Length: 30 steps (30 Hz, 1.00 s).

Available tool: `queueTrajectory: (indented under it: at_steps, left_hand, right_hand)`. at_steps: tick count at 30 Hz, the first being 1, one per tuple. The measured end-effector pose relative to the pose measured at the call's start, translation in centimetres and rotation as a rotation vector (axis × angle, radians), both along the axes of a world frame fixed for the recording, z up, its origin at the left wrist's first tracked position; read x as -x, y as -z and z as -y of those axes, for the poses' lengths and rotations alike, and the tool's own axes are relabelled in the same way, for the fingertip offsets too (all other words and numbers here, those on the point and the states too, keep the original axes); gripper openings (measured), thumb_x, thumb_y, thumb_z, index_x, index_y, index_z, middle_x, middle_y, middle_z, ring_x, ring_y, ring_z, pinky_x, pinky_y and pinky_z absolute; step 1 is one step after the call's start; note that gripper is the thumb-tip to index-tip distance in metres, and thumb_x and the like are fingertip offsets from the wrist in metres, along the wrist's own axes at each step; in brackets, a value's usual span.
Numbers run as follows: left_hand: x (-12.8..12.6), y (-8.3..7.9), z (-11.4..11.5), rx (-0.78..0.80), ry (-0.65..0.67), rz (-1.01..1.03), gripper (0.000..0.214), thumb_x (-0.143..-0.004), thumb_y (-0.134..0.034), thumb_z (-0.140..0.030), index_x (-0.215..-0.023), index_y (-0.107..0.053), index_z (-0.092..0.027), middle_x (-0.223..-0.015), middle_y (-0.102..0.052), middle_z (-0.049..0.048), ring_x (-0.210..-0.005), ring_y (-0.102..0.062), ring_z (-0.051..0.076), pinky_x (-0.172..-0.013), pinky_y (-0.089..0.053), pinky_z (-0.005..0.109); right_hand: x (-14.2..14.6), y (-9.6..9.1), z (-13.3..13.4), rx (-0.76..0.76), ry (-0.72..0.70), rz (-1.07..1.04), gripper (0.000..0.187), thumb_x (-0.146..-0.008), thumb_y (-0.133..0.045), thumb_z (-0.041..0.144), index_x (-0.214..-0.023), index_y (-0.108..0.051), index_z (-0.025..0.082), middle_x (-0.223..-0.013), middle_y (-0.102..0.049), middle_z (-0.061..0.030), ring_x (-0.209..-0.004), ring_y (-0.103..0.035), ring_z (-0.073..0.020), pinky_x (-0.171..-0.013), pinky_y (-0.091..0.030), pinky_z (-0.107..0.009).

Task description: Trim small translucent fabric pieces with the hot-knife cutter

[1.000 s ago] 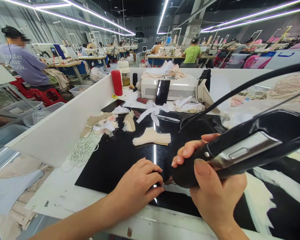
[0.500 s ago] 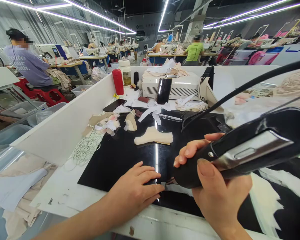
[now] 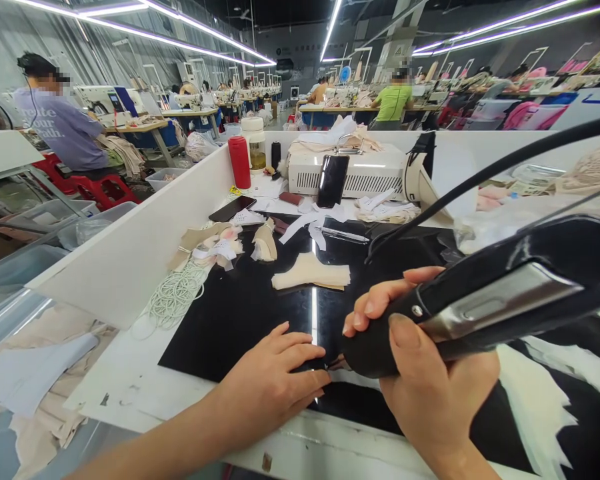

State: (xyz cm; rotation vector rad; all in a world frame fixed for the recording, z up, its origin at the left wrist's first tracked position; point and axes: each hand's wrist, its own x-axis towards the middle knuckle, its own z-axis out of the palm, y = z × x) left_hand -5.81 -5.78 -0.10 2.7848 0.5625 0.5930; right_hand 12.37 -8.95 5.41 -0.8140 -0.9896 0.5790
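My right hand [image 3: 435, 387] is wrapped round a black corded electric hot knife [image 3: 500, 310] with a long silver trigger plate. Its thin metal tip points down and left, close beside the fingertips of my left hand [image 3: 277, 377]. That left hand lies flat with its fingers stretched out on the shiny black board [image 3: 215, 320]. Between the fingertips and the tool runs a pale strip of material [image 3: 357, 379], partly hidden by the tool. Further back on the board is a stack of cream fabric pieces [image 3: 310, 273].
A thick black cable [image 3: 480, 177] arcs across the right side. Coiled pale cord [image 3: 177, 293] and fabric scraps [image 3: 215, 247] lie at the left. Behind stand a red flask [image 3: 239, 162], a phone [image 3: 333, 180] and a white machine [image 3: 370, 170]. A co-worker [image 3: 63, 123] sits beyond the partition.
My right hand and the hot knife have shifted slightly left, bringing the tip nearer my left fingers. My left hand looks almost still. The whole view has moved a little.
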Motion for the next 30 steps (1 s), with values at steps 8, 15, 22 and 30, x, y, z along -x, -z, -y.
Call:
queueTrajectory:
  at_steps: [8,15,22,30]
  left_hand:
    - [0.2,-0.1,-0.1,0.132,-0.018,0.036,0.018,-0.108,-0.053,-0.028,-0.114,-0.068,-0.021,-0.127,-0.073,0.0029,-0.127,-0.064,0.019,-0.124,-0.037,0.049]
    - [-0.1,-0.1,-0.1,0.172,-0.035,0.027,0.017,-0.107,-0.054,-0.026,-0.116,-0.067,-0.020,-0.128,-0.072,0.0034,-0.128,-0.063,0.019,-0.126,-0.034,0.048]
    - [0.0,-0.4,-0.1,0.116,-0.010,0.001,0.023,-0.105,-0.056,-0.024,-0.124,-0.069,-0.023,-0.128,-0.069,0.0059,-0.126,-0.063,0.021,-0.122,-0.039,0.052]
    - [-0.6,-1.3,-1.5,0.086,0.090,-0.016,0.020,-0.107,-0.052,-0.023,-0.115,-0.070,-0.020,-0.125,-0.071,0.0061,-0.121,-0.065,0.021,-0.122,-0.039,0.047]
  right_hand:
    - [-0.2,-0.2,0.6,-0.014,-0.042,-0.060,0.033,-0.090,-0.080,0.034,-0.115,-0.060,0.027,-0.082,-0.064,0.0017,-0.066,-0.063,-0.0177,-0.060,-0.057,-0.034]
    - [0.2,0.1,0.8,-0.002,-0.052,-0.049,0.031,-0.092,-0.077,0.032,-0.117,-0.060,0.028,-0.083,-0.064,0.0006,-0.068,-0.063,-0.0183,-0.059,-0.059,-0.035]
    - [0.3,-0.1,0.6,-0.003,-0.042,-0.008,0.030,-0.091,-0.077,0.034,-0.113,-0.058,0.027,-0.079,-0.064,0.0014,-0.062,-0.063,-0.0183,-0.058,-0.058,-0.036]
    - [-2.5,-2.5,1.1,-0.008,0.099,-0.123,0.040,-0.076,-0.091,0.037,-0.106,-0.066,0.027,-0.074,-0.064,0.0024,-0.064,-0.060,-0.0182,-0.051,-0.057,-0.031]
